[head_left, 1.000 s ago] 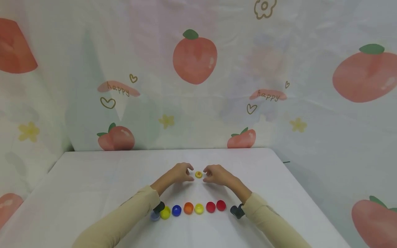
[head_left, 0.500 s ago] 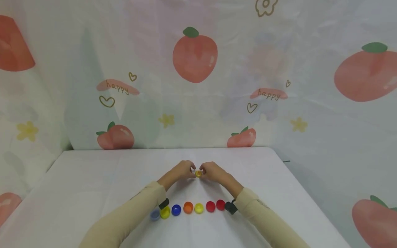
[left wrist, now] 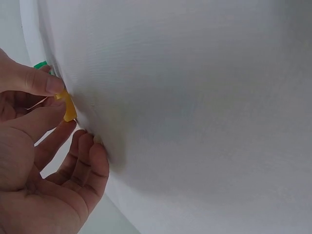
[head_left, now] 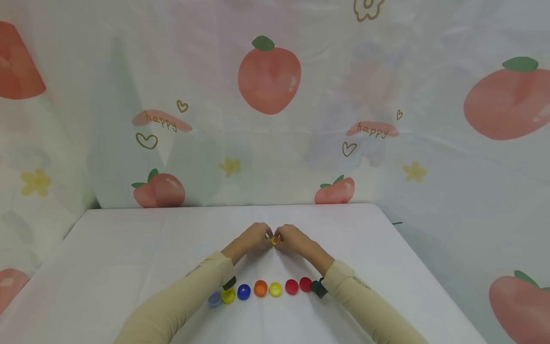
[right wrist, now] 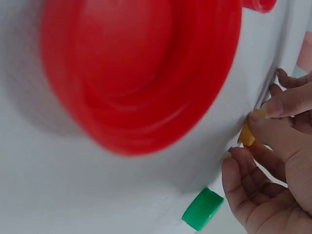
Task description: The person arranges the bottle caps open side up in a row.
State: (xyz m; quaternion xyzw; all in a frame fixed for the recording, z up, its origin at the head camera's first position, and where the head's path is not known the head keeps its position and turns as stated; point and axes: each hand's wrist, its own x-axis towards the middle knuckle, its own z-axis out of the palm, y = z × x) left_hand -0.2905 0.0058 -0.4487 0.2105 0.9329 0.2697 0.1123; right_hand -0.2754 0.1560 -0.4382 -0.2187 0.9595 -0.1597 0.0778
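At the middle of the table, both hands meet at one small yellow bottle cap (head_left: 274, 241). My left hand (head_left: 256, 236) pinches it from the left between thumb and forefinger, its other fingers curled, as the left wrist view shows. From the right, my right hand (head_left: 292, 238) grips the same cap with thumb and fingertip. In the right wrist view the yellow cap (right wrist: 247, 135) stands between both thumbs and fingers. Much of its surface is hidden by the fingertips.
Nearer me stretches a row of caps: grey-blue (head_left: 215, 299), yellow (head_left: 228, 295), blue (head_left: 244, 292), orange (head_left: 260, 288), yellow (head_left: 275, 289) and two red caps (head_left: 291, 287). A green cap (right wrist: 202, 209) shows in the right wrist view. Wrist cameras (head_left: 318, 289) hang close to the row.
Both hands have moved inward from either side of the yellow cap. Their fingers have closed on it, and it is now mostly covered. The row of caps has stayed put.
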